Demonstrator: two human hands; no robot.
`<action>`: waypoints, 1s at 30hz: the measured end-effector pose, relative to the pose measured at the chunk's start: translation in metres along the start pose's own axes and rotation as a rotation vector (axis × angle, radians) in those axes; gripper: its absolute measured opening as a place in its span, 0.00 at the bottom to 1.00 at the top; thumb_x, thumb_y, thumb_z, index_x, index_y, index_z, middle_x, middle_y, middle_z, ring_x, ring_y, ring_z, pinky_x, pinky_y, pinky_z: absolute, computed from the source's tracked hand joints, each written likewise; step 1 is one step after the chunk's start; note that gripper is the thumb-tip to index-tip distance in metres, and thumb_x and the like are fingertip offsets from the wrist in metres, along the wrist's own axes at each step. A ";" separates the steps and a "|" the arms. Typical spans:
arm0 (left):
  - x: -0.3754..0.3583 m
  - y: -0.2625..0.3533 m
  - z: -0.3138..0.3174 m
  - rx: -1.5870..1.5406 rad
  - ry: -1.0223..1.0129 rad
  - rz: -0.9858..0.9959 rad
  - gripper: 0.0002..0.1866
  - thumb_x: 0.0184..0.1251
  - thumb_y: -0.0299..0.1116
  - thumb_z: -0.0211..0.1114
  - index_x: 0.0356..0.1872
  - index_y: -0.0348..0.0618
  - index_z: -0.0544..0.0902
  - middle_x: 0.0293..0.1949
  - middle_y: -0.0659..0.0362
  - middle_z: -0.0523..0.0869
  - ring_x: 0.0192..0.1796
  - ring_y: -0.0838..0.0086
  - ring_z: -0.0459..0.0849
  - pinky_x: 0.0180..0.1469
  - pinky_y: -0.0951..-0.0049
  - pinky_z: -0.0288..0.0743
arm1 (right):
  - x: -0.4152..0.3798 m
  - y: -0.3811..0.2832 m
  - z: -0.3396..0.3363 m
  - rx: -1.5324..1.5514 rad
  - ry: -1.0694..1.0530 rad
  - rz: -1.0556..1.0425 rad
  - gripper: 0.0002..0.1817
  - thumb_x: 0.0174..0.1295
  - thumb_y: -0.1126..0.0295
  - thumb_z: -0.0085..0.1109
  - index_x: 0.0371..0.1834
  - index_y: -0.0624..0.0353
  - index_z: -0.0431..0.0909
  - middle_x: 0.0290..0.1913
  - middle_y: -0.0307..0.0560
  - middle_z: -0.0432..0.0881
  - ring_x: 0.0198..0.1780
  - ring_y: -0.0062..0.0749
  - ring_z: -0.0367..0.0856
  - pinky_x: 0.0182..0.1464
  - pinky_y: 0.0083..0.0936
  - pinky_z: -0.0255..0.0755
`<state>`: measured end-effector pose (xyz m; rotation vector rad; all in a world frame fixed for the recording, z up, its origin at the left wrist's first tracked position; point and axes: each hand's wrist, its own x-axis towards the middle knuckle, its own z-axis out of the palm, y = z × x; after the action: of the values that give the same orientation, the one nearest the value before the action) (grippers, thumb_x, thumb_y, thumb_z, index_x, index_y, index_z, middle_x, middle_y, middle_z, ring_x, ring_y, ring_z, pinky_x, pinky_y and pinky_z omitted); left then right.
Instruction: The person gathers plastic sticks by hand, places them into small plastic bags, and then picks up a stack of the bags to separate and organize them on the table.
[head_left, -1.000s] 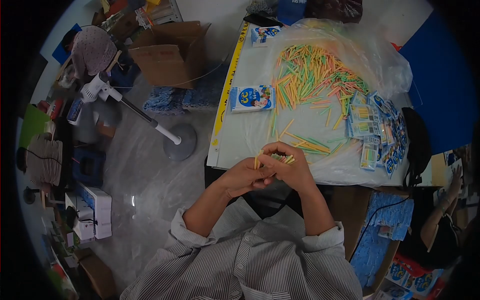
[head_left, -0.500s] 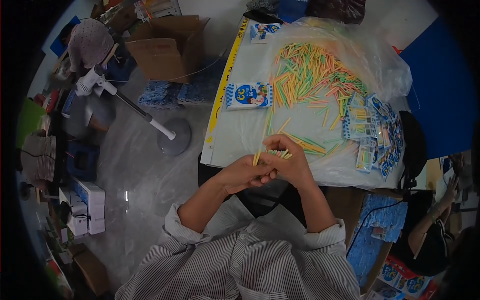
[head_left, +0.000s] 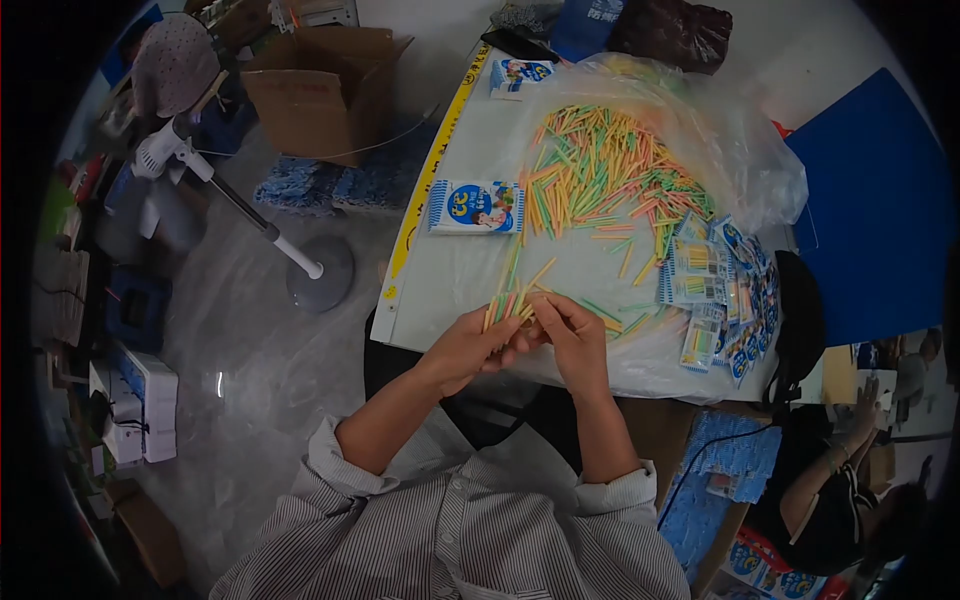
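Close together at the table's near edge, my left hand (head_left: 467, 347) is closed round a small bunch of thin coloured sticks (head_left: 508, 306), whose ends stick up past the fingers. The fingers of my right hand (head_left: 572, 338) are bent against the same bunch from the right side. A large heap of yellow, green and pink sticks (head_left: 605, 175) lies on the table (head_left: 455, 275) beyond the hands, with loose sticks scattered nearer. To the left of the heap is a blue and white packet (head_left: 476, 207).
Clear plastic sheeting (head_left: 745, 150) lies behind the heap. Filled small packets (head_left: 700, 272) are piled at the right. A cardboard box (head_left: 318, 90) and a fan stand (head_left: 320, 272) are on the floor at the left. Another person's arm (head_left: 820, 475) shows at the lower right.
The whole view has shifted, with the table now lower and further left. The bunch is more upright in my left hand, and my right hand's fingers have moved down onto it.
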<state>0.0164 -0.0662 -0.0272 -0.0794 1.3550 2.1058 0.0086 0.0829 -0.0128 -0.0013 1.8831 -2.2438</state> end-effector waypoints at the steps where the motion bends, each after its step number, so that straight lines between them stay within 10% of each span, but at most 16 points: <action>1: 0.001 0.000 -0.002 -0.022 -0.018 -0.011 0.12 0.66 0.38 0.46 0.41 0.41 0.71 0.30 0.64 0.75 0.28 0.85 0.71 0.26 0.87 0.63 | 0.001 -0.001 0.000 0.046 -0.010 0.035 0.10 0.59 0.70 0.50 0.37 0.65 0.75 0.23 0.38 0.74 0.24 0.15 0.70 0.26 0.12 0.66; 9: 0.006 0.008 -0.002 -0.240 0.008 -0.104 0.14 0.66 0.32 0.46 0.49 0.35 0.66 0.44 0.50 0.76 0.47 0.68 0.77 0.46 0.75 0.75 | 0.032 -0.024 -0.037 -0.185 0.168 -0.200 0.09 0.60 0.69 0.48 0.34 0.64 0.74 0.27 0.38 0.75 0.22 0.14 0.69 0.24 0.12 0.64; 14: 0.007 0.011 0.004 -0.322 -0.060 -0.071 0.14 0.64 0.30 0.48 0.48 0.32 0.66 0.44 0.49 0.75 0.47 0.64 0.76 0.50 0.70 0.74 | 0.050 -0.023 -0.047 -1.246 0.231 -0.654 0.11 0.60 0.69 0.48 0.41 0.64 0.73 0.34 0.42 0.75 0.32 0.21 0.72 0.33 0.18 0.67; 18: 0.009 0.013 0.006 -0.353 -0.060 -0.075 0.14 0.65 0.32 0.48 0.47 0.33 0.67 0.43 0.49 0.75 0.47 0.63 0.76 0.51 0.68 0.73 | 0.044 -0.013 -0.021 -0.960 0.136 -0.700 0.16 0.62 0.65 0.45 0.48 0.64 0.70 0.41 0.46 0.75 0.42 0.25 0.72 0.44 0.20 0.66; 20: 0.010 0.013 0.008 -0.349 -0.087 -0.070 0.14 0.66 0.34 0.47 0.46 0.34 0.68 0.43 0.50 0.75 0.48 0.64 0.76 0.51 0.67 0.73 | 0.034 -0.016 -0.011 -0.427 -0.309 -0.191 0.20 0.64 0.61 0.40 0.53 0.65 0.66 0.48 0.48 0.73 0.49 0.27 0.70 0.50 0.19 0.62; 23: 0.015 0.006 0.005 -0.400 -0.047 -0.083 0.15 0.67 0.36 0.45 0.45 0.35 0.69 0.43 0.52 0.76 0.48 0.64 0.76 0.51 0.68 0.73 | 0.032 -0.022 -0.008 -0.286 -0.388 0.098 0.22 0.65 0.60 0.36 0.54 0.65 0.65 0.52 0.48 0.70 0.53 0.28 0.68 0.53 0.20 0.61; 30: 0.010 0.020 0.011 -0.498 0.123 0.087 0.13 0.67 0.40 0.44 0.38 0.40 0.70 0.34 0.60 0.76 0.38 0.74 0.78 0.36 0.76 0.76 | 0.022 -0.011 -0.008 -0.310 -0.016 -0.289 0.20 0.65 0.60 0.37 0.53 0.63 0.66 0.52 0.46 0.70 0.54 0.29 0.68 0.53 0.23 0.61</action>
<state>0.0006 -0.0575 -0.0095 -0.3651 0.8806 2.5033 -0.0155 0.0889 -0.0062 -0.3592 2.3293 -2.0797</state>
